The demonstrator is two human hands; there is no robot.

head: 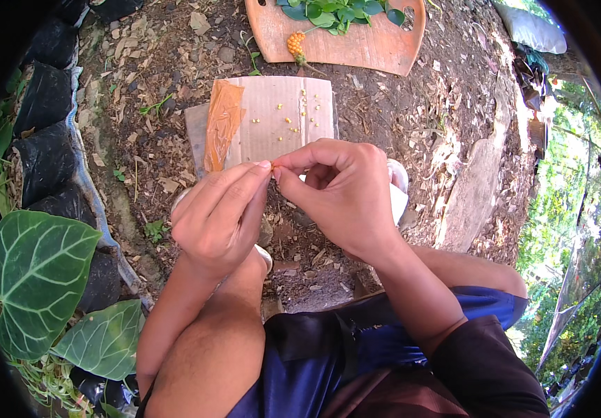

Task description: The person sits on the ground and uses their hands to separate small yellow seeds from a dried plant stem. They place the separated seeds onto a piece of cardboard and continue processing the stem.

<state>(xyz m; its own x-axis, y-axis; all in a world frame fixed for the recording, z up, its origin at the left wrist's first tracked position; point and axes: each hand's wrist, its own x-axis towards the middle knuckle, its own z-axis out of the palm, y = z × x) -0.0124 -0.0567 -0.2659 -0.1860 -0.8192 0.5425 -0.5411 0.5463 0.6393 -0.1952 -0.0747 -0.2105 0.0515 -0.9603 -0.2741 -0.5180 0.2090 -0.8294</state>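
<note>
My left hand [222, 209] and my right hand [347, 193] meet at the fingertips, with a tiny orange berry [273, 167] pinched between them; which hand bears it I cannot tell. Just beyond lies a cardboard piece [266, 94] with several small yellow seeds [288, 120] scattered on it and brown packing tape [223, 123] along its left side. Farther off, an orange seed spike [296, 44], partly bare toward its stem end, rests on a terracotta-coloured tray [332, 52] beside a heap of round green leaves [339, 13].
Black plastic plant bags [44, 162] line the left side, with large white-veined leaves [36, 282] close to my left arm. Wood chips cover much of the soil [384, 115]. A flat slab [475, 183] lies to the right, and a pale sack [533, 28] at the upper right.
</note>
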